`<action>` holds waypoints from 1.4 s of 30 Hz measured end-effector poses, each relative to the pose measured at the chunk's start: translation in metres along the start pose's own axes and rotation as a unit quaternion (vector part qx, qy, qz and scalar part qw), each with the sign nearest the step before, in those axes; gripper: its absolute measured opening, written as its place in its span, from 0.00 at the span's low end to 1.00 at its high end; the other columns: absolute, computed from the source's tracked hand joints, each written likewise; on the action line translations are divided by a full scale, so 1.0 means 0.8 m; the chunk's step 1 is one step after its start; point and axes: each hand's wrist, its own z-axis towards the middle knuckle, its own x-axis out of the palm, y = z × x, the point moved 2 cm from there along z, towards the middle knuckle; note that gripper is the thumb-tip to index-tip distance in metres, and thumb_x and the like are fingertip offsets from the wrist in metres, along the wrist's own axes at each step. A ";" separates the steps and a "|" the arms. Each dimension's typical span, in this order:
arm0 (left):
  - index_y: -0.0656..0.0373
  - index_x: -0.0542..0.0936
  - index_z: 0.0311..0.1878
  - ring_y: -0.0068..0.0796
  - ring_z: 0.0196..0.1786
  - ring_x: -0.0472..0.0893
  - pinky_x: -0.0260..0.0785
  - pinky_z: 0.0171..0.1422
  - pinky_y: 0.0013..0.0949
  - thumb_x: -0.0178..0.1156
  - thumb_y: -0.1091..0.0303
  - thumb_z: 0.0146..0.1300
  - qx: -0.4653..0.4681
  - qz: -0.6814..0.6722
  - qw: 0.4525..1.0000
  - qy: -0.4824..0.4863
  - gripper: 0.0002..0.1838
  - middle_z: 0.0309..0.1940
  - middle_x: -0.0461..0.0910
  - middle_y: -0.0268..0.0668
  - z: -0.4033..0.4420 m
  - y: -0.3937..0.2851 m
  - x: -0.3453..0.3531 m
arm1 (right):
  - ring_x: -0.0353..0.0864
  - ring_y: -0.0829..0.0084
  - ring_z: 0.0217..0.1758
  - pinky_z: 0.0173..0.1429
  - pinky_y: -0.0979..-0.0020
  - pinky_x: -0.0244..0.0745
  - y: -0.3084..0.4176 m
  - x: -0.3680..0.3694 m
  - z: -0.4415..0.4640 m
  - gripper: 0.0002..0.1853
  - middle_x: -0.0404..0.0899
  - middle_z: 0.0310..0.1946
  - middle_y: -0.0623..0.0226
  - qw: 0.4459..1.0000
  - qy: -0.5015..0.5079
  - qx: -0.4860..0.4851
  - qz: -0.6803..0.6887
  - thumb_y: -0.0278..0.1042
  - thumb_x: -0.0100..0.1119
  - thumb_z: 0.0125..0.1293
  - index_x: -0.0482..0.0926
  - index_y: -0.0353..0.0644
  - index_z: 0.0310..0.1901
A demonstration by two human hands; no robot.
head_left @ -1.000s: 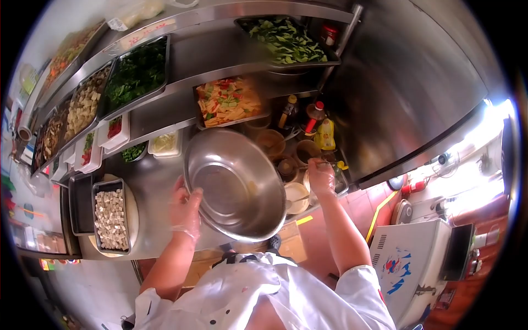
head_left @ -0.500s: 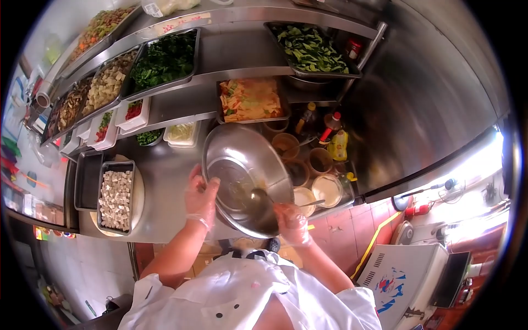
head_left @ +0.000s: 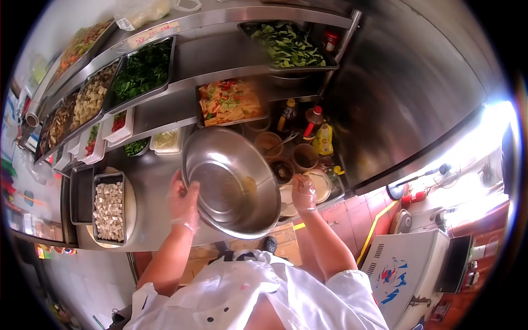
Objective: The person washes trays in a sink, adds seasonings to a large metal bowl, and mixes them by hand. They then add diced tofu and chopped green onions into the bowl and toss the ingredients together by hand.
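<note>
My left hand, in a clear plastic glove, grips the near left rim of a large stainless steel bowl. The bowl is tilted, with a little yellowish liquid on its inner wall. To the right of the bowl, my gloved right hand is closed over the seasoning tubs. What its fingers hold is hidden. Beside and partly under that hand is a tub of white seasoning. Behind it stand a tub of dark sauce and brown tubs, one with a spoon handle sticking out.
Diced white cubes fill a metal tray at the left of the counter. Shelves hold trays of leafy greens, sliced green vegetables and an orange mixed dish. A red-capped bottle and a yellow bag stand behind the tubs.
My right hand has left the bowl's rim area and moved right, over the tubs. The spoon that was in the bowl no longer shows there. My left hand still grips the bowl.
</note>
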 end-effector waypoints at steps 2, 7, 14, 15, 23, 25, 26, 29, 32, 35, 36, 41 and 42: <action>0.63 0.76 0.30 0.24 0.54 0.76 0.67 0.58 0.29 0.65 0.74 0.62 0.006 0.001 1.000 -0.008 0.08 0.71 0.65 0.40 0.001 0.004 -0.001 | 0.86 0.58 0.37 0.44 0.65 0.80 -0.013 0.009 0.008 0.09 0.86 0.36 0.56 0.995 0.007 0.069 0.070 0.34 0.62 0.69 0.81 0.35 0.41; 0.64 0.77 0.31 0.25 0.55 0.76 0.68 0.58 0.29 0.65 0.73 0.62 -0.002 -0.001 1.000 -0.016 0.07 0.71 0.65 0.41 0.000 0.003 -0.003 | 0.85 0.53 0.35 0.39 0.58 0.78 -0.053 0.009 0.039 0.19 0.85 0.29 0.51 0.977 0.033 0.206 -0.049 0.46 0.56 0.72 0.81 0.34 0.36; 0.63 0.78 0.31 0.22 0.47 0.77 0.69 0.51 0.29 0.67 0.70 0.61 0.005 0.019 1.000 -0.020 0.09 0.71 0.65 0.41 0.002 0.008 -0.006 | 0.85 0.65 0.29 0.35 0.69 0.77 0.085 -0.041 0.055 0.15 0.85 0.28 0.60 0.978 0.105 0.166 -0.073 0.39 0.52 0.74 0.82 0.37 0.37; 0.62 0.78 0.31 0.22 0.45 0.77 0.69 0.50 0.28 0.68 0.69 0.61 -0.001 0.024 0.999 -0.021 0.09 0.71 0.65 0.40 0.001 0.004 -0.005 | 0.85 0.65 0.28 0.34 0.68 0.77 0.104 -0.035 0.045 0.11 0.85 0.28 0.59 0.983 0.109 0.148 -0.005 0.35 0.55 0.72 0.82 0.37 0.37; 0.63 0.78 0.31 0.17 0.38 0.75 0.67 0.43 0.25 0.68 0.71 0.61 0.005 0.015 1.000 -0.011 0.08 0.72 0.62 0.38 -0.001 -0.001 -0.003 | 0.84 0.55 0.44 0.46 0.62 0.82 0.189 -0.028 -0.039 0.18 0.83 0.44 0.57 0.932 0.190 -0.294 0.088 0.17 0.59 0.55 0.83 0.41 0.48; 0.63 0.79 0.31 0.18 0.39 0.75 0.68 0.43 0.26 0.68 0.71 0.62 0.000 0.009 1.000 -0.011 0.08 0.72 0.61 0.38 0.000 0.002 -0.004 | 0.84 0.55 0.45 0.47 0.62 0.81 0.171 -0.016 -0.058 0.15 0.82 0.43 0.57 0.943 0.140 -0.284 0.100 0.16 0.57 0.57 0.82 0.39 0.46; 0.63 0.79 0.32 0.18 0.39 0.75 0.68 0.44 0.26 0.68 0.71 0.62 -0.004 0.007 1.000 -0.011 0.08 0.72 0.61 0.38 -0.001 0.005 -0.005 | 0.83 0.55 0.45 0.47 0.62 0.81 0.155 -0.007 -0.067 0.15 0.82 0.43 0.56 0.951 0.137 -0.258 0.102 0.16 0.57 0.58 0.81 0.38 0.46; 0.64 0.79 0.33 0.19 0.41 0.75 0.68 0.46 0.27 0.67 0.71 0.62 0.001 -0.013 1.000 -0.010 0.08 0.73 0.61 0.38 0.000 0.014 -0.004 | 0.84 0.66 0.41 0.46 0.69 0.80 0.100 0.000 -0.074 0.09 0.83 0.38 0.59 0.983 0.093 -0.029 0.154 0.20 0.59 0.68 0.77 0.35 0.49; 0.64 0.78 0.33 0.20 0.45 0.76 0.68 0.50 0.27 0.66 0.72 0.63 -0.016 0.049 0.999 -0.008 0.08 0.73 0.62 0.39 -0.001 0.011 -0.008 | 0.83 0.75 0.38 0.46 0.74 0.79 0.085 -0.024 -0.031 0.06 0.83 0.35 0.62 0.949 -0.019 0.189 0.252 0.24 0.57 0.73 0.76 0.35 0.48; 0.64 0.77 0.34 0.21 0.50 0.75 0.68 0.54 0.28 0.66 0.72 0.63 0.006 -0.011 1.000 -0.002 0.08 0.73 0.63 0.39 -0.002 0.011 -0.004 | 0.84 0.71 0.39 0.47 0.72 0.79 0.054 -0.031 -0.014 0.05 0.83 0.36 0.60 0.986 -0.054 0.065 0.144 0.25 0.57 0.73 0.77 0.36 0.47; 0.64 0.77 0.34 0.23 0.52 0.75 0.68 0.57 0.29 0.66 0.72 0.63 0.005 0.020 1.000 -0.007 0.07 0.74 0.62 0.41 -0.003 0.011 -0.005 | 0.84 0.68 0.39 0.47 0.70 0.79 0.046 -0.030 -0.009 0.05 0.83 0.37 0.60 0.996 -0.048 -0.003 0.079 0.25 0.58 0.72 0.77 0.37 0.47; 0.64 0.78 0.34 0.24 0.54 0.76 0.68 0.58 0.30 0.66 0.72 0.63 0.022 0.016 1.000 0.001 0.07 0.73 0.61 0.43 -0.003 0.010 -0.003 | 0.84 0.55 0.43 0.48 0.62 0.80 0.006 -0.005 -0.003 0.05 0.82 0.40 0.59 0.994 0.011 -0.101 -0.042 0.26 0.61 0.67 0.80 0.44 0.43; 0.64 0.78 0.34 0.24 0.54 0.76 0.68 0.58 0.30 0.66 0.72 0.63 0.020 0.023 1.000 0.005 0.07 0.73 0.61 0.43 -0.004 0.005 -0.004 | 0.85 0.60 0.40 0.45 0.64 0.79 0.006 0.000 0.000 0.05 0.84 0.38 0.60 0.996 0.013 -0.053 -0.074 0.31 0.60 0.70 0.80 0.41 0.43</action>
